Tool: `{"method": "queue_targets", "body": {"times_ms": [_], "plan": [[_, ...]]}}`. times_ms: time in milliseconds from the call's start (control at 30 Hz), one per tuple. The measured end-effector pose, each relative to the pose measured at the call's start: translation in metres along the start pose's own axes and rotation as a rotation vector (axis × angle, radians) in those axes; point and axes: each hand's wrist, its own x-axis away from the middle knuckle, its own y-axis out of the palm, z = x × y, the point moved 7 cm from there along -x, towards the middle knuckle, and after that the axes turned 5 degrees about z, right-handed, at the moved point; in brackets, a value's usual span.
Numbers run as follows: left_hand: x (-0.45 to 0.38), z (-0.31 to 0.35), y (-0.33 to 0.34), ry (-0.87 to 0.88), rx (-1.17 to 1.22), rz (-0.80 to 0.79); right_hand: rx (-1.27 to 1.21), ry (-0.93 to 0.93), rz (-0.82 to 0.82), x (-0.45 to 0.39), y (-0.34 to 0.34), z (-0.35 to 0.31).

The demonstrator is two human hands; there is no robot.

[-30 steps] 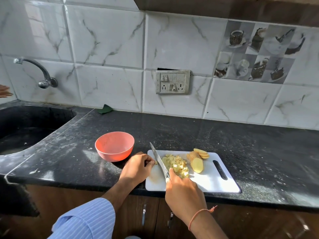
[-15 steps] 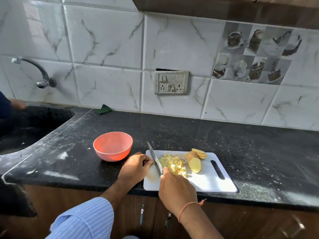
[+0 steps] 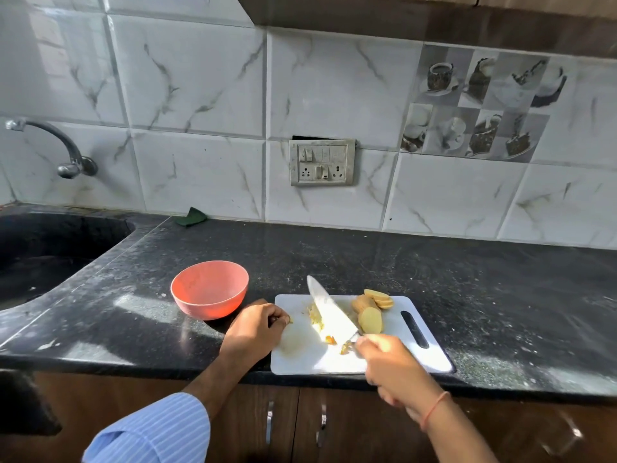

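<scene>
A white cutting board [image 3: 430, 357] lies at the front edge of the black counter [image 3: 467, 289]. My right hand [image 3: 390, 365] grips the handle of a large knife [image 3: 329, 312], whose blade lies tilted over the diced potato pile [image 3: 315, 317], hiding most of it. A potato chunk [image 3: 369, 317] and several slices [image 3: 380, 298] sit at the board's far side. My left hand [image 3: 255, 329] rests curled at the board's left edge; whether it holds the edge is unclear. An empty pink bowl [image 3: 210, 289] stands just left of the board.
A dark sink [image 3: 43, 248] with a wall tap [image 3: 66, 152] is at the far left. A green scrap [image 3: 190, 218] lies by the tiled wall. A switch plate [image 3: 322, 162] is on the wall. Cabinet doors with handles [image 3: 268, 426] are below the counter.
My right hand has moved right and the knife blade has tipped over onto the diced pile. The other person's hand at the far left edge is gone from view.
</scene>
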Motion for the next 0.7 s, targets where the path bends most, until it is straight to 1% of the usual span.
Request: {"method": "queue_targets", "body": {"times_ms": [33, 100, 233, 333, 433, 500, 600, 700], "plan": [[0.0, 0.0, 0.0, -0.001, 0.001, 0.002, -0.06, 0.019, -0.019, -0.005, -0.009, 0.006], [0.0, 0.001, -0.001, 0.007, 0.002, 0.002, -0.125, -0.001, -0.017, -0.017, -0.033, 0.008], [0.002, 0.002, -0.002, 0.004, 0.024, -0.005, -0.112, -0.092, 0.02, -0.041, -0.076, 0.012], [0.005, 0.012, -0.003, 0.058, 0.029, -0.025, -0.213, -0.108, 0.046, -0.054, -0.087, 0.031], [-0.001, 0.032, -0.002, 0.088, 0.035, -0.059, -0.244, -0.113, 0.057, -0.059, -0.087, 0.037], [-0.015, 0.051, 0.0, 0.159, 0.003, -0.111, -0.247, -0.123, 0.057, -0.06, -0.088, 0.037], [-0.04, 0.079, 0.003, 0.321, -0.088, -0.242, -0.275, -0.136, 0.072, -0.06, -0.091, 0.04], [-0.06, 0.099, 0.003, 0.368, -0.158, -0.302, -0.296, -0.151, 0.106, -0.06, -0.094, 0.041]]}}
